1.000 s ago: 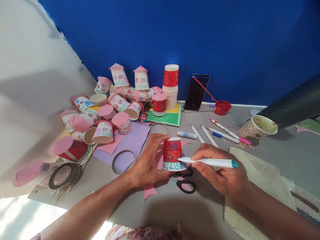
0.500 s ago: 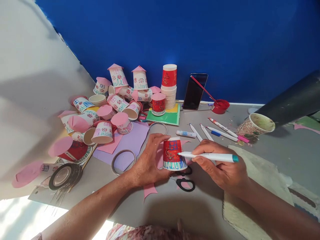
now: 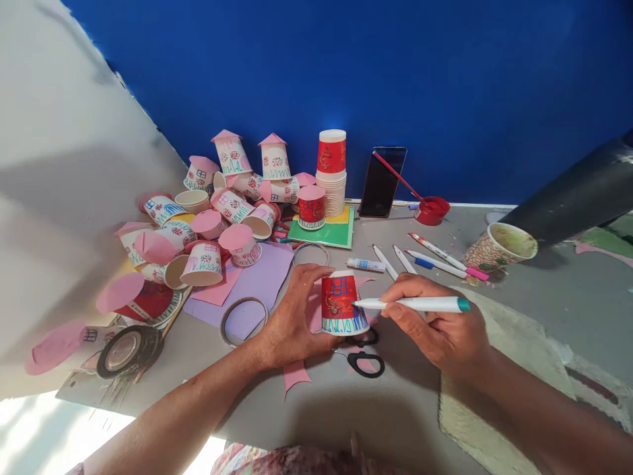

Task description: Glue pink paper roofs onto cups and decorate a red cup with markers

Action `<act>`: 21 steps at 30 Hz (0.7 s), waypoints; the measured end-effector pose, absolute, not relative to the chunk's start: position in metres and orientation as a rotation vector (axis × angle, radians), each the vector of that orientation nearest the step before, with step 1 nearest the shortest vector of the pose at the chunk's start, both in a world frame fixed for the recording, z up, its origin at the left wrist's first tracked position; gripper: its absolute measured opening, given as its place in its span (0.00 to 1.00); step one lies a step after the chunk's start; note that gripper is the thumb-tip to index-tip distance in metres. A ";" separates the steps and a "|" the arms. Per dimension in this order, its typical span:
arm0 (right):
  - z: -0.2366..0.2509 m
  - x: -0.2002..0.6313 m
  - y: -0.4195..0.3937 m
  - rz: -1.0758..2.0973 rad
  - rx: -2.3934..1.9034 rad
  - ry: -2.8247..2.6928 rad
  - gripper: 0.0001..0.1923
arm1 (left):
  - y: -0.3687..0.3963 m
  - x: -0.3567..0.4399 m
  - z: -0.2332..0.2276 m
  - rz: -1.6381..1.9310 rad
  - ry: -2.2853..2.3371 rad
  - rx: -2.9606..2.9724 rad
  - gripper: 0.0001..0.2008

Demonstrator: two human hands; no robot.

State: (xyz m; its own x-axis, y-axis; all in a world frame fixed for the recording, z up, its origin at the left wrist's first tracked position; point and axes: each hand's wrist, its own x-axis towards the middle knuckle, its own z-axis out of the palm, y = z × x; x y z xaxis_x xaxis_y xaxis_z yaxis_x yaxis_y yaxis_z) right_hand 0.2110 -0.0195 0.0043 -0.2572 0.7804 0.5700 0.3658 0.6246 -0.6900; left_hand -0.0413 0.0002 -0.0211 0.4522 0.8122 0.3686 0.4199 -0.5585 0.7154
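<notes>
My right hand point(image 3: 440, 330) has its fingers closed around a white marker point(image 3: 413, 304), its tip touching the side of the red paper cup point(image 3: 341, 303). My left hand point(image 3: 291, 316) wraps that cup from the other side, holding it upside down on the table point(image 3: 346, 415). Black scissors point(image 3: 363, 359) lie just below the cup. More markers point(image 3: 435, 254) lie beyond my right hand, and decorated cups point(image 3: 217, 211) are heaped far left.

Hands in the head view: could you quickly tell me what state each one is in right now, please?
Left hand: closed around the upturned red cup, steadying it.
Right hand: closed on the white marker, tip at the cup.
</notes>
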 end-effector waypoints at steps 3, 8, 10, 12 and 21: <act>0.006 0.212 -0.019 0.523 -0.942 -1.858 0.04 | 0.000 -0.041 -0.020 0.960 1.025 2.157 0.45; 0.007 0.213 -0.019 0.546 -0.980 -1.847 0.06 | -0.001 -0.042 -0.021 0.954 1.008 2.157 0.45; 0.008 0.214 -0.019 0.552 -0.980 -1.840 0.07 | 0.000 -0.042 -0.021 0.954 1.015 2.156 0.45; 0.008 0.213 -0.020 0.561 -0.969 -1.827 0.06 | 0.000 -0.042 -0.021 0.956 1.022 2.153 0.45; 0.005 0.210 -0.020 0.602 -0.905 -1.858 0.07 | 0.001 -0.042 -0.022 0.972 1.017 2.192 0.45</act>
